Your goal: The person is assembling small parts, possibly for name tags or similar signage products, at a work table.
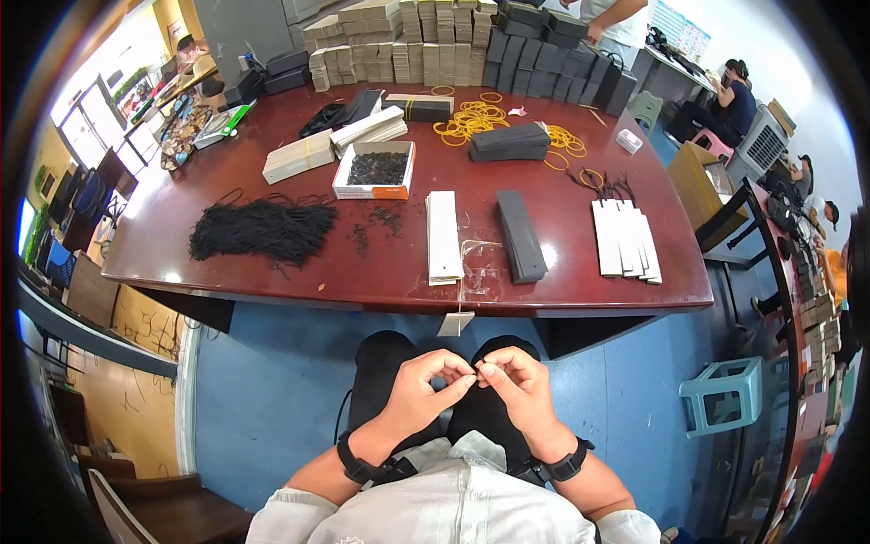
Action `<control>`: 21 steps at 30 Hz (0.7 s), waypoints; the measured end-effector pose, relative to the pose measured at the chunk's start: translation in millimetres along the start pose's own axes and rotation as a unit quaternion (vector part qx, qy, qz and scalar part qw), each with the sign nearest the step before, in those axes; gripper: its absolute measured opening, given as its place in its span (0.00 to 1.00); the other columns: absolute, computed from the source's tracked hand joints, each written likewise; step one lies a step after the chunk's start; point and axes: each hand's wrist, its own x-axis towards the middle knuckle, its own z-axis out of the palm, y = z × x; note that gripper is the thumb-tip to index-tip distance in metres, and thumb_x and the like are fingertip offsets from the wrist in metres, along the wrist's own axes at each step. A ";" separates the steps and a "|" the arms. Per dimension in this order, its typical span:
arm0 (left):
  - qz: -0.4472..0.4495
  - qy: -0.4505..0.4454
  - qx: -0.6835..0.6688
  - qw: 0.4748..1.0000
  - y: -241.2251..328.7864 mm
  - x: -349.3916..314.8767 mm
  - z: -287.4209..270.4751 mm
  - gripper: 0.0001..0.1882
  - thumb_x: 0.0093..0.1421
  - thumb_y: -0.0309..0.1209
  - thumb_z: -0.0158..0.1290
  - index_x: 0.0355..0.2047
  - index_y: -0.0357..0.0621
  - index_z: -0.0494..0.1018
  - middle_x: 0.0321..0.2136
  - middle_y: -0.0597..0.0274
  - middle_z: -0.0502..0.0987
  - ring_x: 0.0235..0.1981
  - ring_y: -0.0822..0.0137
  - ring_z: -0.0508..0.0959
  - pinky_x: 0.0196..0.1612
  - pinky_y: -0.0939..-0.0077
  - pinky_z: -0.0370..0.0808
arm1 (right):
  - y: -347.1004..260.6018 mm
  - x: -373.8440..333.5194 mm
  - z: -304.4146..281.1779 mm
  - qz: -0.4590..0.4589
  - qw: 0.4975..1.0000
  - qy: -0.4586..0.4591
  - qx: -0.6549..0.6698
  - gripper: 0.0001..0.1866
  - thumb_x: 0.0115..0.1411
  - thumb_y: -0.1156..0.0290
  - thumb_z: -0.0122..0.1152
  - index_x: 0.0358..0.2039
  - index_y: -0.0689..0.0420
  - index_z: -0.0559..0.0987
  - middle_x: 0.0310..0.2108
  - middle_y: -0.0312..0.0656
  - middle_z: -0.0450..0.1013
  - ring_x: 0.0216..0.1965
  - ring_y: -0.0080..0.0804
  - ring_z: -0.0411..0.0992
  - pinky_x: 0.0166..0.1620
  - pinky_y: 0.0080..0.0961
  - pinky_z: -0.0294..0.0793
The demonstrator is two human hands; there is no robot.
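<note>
A: Where are the hands?
B: Over the lap, close together. The left hand [426, 392] and right hand [520, 395] each pinch thumb against fingers, the fingertips meeting or nearly so. A tiny dark bit [478, 370] shows between them, too small to identify.
A: How does that sit against the tabletop [362, 279]?
B: In front of its near edge, just below a small pale card [455, 324] at that edge.
A: What lies closest on top?
B: A stack of white tags [442, 238] and a stack of dark grey tags [520, 238], side by side.
A: And to the left?
B: A heap of black cords [263, 230]. Behind it, to its right, an open white-and-orange box [375, 192] holds small black pieces [378, 167].
A: To the right?
B: Overlapping white tags with black cords [623, 239] at their far ends. Yellow rubber bands [471, 121] lie farther back.
</note>
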 end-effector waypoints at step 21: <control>0.141 0.093 0.187 0.968 10.7 3.6 2.3 0.06 0.49 0.20 0.60 0.26 0.40 0.73 0.25 0.59 0.77 0.25 0.66 0.78 0.29 0.76 0.75 | 2.9 -0.2 1.3 0.061 0.998 -0.022 -0.015 0.06 0.63 0.72 0.61 0.36 0.62 0.79 0.29 0.34 0.77 0.31 0.17 0.73 0.36 0.16 0.73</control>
